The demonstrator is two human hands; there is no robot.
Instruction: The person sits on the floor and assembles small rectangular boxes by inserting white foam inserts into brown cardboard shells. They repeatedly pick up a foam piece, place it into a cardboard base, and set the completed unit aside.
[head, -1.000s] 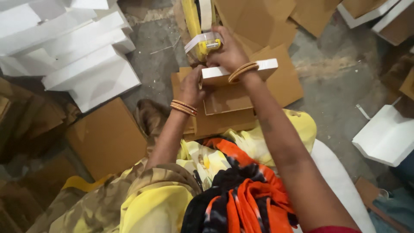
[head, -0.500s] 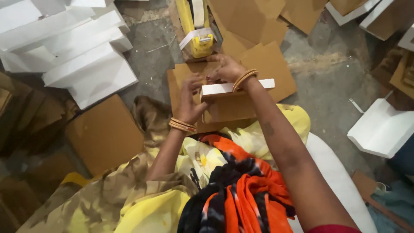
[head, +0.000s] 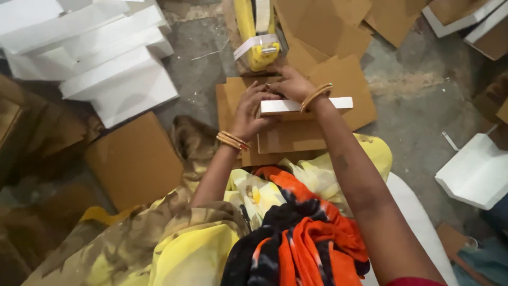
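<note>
White flat box (head: 323,105) held level above brown cardboard sheets (head: 296,132) on the floor. The left hand (head: 251,110) grips its near end; the right hand (head: 291,83) curls over its top. Yellow tape dispenser (head: 257,37) lies just beyond.

Box (head: 304,106) lies on cardboard sheets (head: 296,135) — tape dispenser (head: 257,39) behind, stacked boxes (head: 100,58) left.

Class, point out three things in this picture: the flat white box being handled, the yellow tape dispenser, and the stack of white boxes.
white box (head: 328,104), head view, its long front edge.
tape dispenser (head: 256,50), head view, its yellow body.
stack of white boxes (head: 100,58), head view, a middle box's top.
</note>
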